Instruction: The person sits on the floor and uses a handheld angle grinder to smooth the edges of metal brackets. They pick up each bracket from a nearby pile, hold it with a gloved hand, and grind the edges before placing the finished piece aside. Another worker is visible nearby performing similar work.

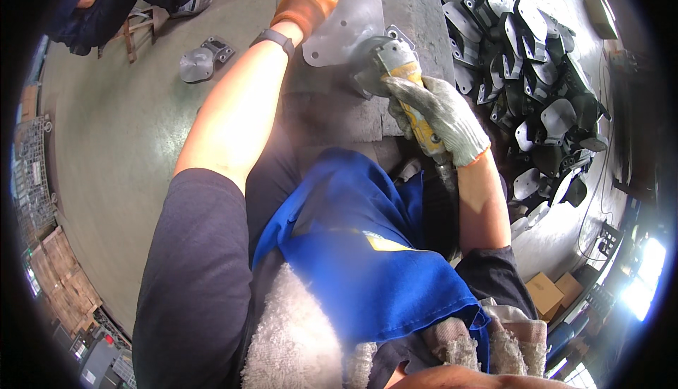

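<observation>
My left hand (304, 4), in an orange glove, grips the top of a flat grey metal plate (346, 28) and holds it tilted on a dark steel work slab (417, 14). My right hand (441, 113), in a grey knit glove, is closed around the yellow body of an angle grinder (402, 78). The grinder's head and disc sit against the plate's lower right edge. A black watch band (274, 39) is on my left wrist. A blue apron (353, 248) covers my lap.
A heap of several dark metal castings and plates (537, 78) lies on the floor to the right. One more casting (201, 60) lies on the floor at the upper left, near a seated person (120, 0) on a stool. Cardboard boxes (554, 290) sit lower right.
</observation>
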A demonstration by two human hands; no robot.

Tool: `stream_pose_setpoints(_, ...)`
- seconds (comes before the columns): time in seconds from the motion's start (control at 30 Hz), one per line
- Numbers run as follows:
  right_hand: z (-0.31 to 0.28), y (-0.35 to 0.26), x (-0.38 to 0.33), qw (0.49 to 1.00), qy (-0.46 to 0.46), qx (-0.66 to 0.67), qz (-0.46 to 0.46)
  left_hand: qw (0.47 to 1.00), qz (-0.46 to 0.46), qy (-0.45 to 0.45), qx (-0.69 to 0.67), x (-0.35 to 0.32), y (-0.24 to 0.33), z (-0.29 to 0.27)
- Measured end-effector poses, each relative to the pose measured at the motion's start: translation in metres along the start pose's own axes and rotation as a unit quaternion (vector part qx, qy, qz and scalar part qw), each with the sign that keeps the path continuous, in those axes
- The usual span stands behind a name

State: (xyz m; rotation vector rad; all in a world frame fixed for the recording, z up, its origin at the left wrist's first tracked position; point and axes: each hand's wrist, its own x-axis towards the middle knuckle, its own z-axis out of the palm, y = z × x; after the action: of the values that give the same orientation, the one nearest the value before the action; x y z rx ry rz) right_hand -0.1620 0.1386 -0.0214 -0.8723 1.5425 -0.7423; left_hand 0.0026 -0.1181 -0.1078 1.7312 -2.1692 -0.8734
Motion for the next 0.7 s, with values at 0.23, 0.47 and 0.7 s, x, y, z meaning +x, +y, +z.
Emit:
stream_pose_setpoints(0.23,0.002,0.001,0.002,0.998,0.005,0.033,0.044,1.000,-0.006,-0.003,-0.005,0.000,0.000,0.000)
stream_pose_setpoints(0.47,0.001,-0.035,0.008,0.998,-0.016,0.022,0.056,0.996,0.036,0.080,0.002,-0.002,-0.012,0.013)
stream_pose_setpoints(0.7,0.000,-0.010,0.016,0.998,0.017,0.044,0.032,0.998,0.025,0.042,-0.027,0.001,-0.004,0.006)
